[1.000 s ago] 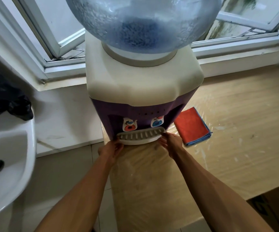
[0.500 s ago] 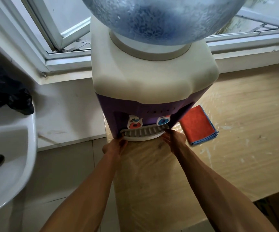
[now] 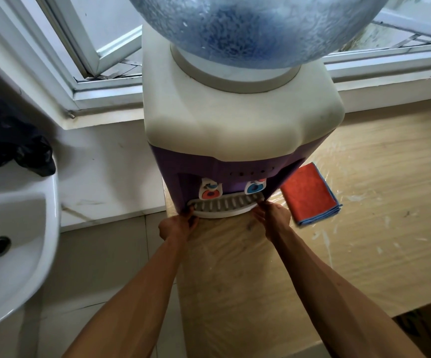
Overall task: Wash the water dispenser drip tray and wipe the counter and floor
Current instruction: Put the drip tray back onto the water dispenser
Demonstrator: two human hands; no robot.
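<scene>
dispenser (image 3: pixel 235 120) overhanging drip tray (image 3: pixel 224 204), cloth (image 3: pixel 310 193) just right, open counter (image 3: pixel 235 280) in front

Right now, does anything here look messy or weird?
Yes. The counter has white streaks and smears, mostly right of the red cloth, and its shiny cover looks wrinkled. A black bag slumps over the sink's back edge. Nothing looks spilled or broken.

A crumpled black bag (image 3: pixel 15 143) sits above the white sink (image 3: pixel 50 228), beneath an open window (image 3: pixel 90 55).
</scene>
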